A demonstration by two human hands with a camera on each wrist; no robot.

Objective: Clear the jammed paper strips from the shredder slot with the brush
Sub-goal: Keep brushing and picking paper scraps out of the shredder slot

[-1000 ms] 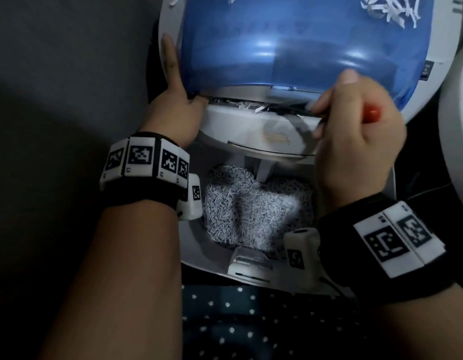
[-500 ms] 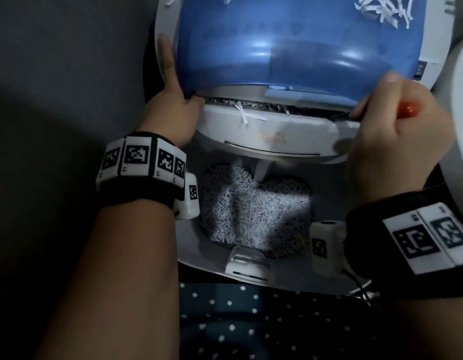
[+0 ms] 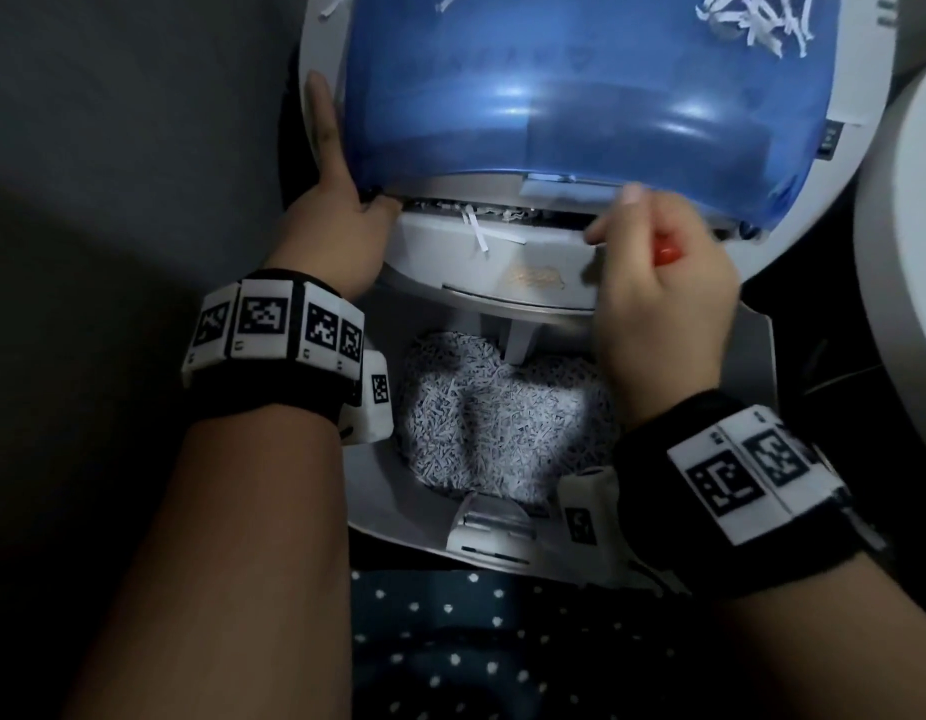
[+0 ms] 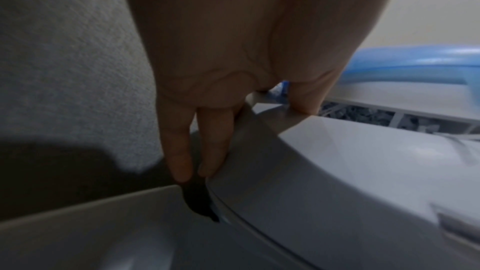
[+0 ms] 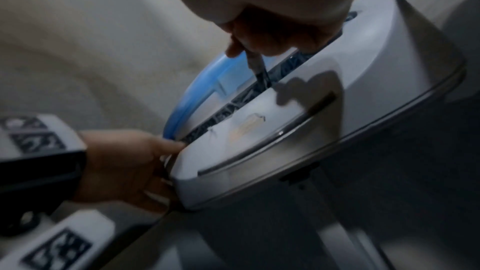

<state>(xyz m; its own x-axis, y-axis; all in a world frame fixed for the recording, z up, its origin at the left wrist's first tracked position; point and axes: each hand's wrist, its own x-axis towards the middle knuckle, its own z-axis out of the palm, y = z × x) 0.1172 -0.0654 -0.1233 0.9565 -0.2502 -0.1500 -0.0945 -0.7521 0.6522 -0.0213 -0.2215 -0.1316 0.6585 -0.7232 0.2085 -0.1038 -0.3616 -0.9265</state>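
The white shredder has a blue see-through cover and a dark slot packed with paper shreds. Two white strips hang out of the slot over its front lip. My right hand grips the red-handled brush. In the right wrist view the brush's dark shaft pokes into the slot right of the middle. My left hand braces the shredder's left side, with straight fingers down the side and the thumb on top by the slot's left end.
Below the shredder head an open bin holds a heap of shredded paper. Loose strips lie on the blue cover at the top right. A white round object stands close on the right. Dark dotted fabric lies at the bottom.
My right hand swept the brush right along the slot, then came back left to right of the middle. Two strips now hang out on the front lip. The left hand kept its place.
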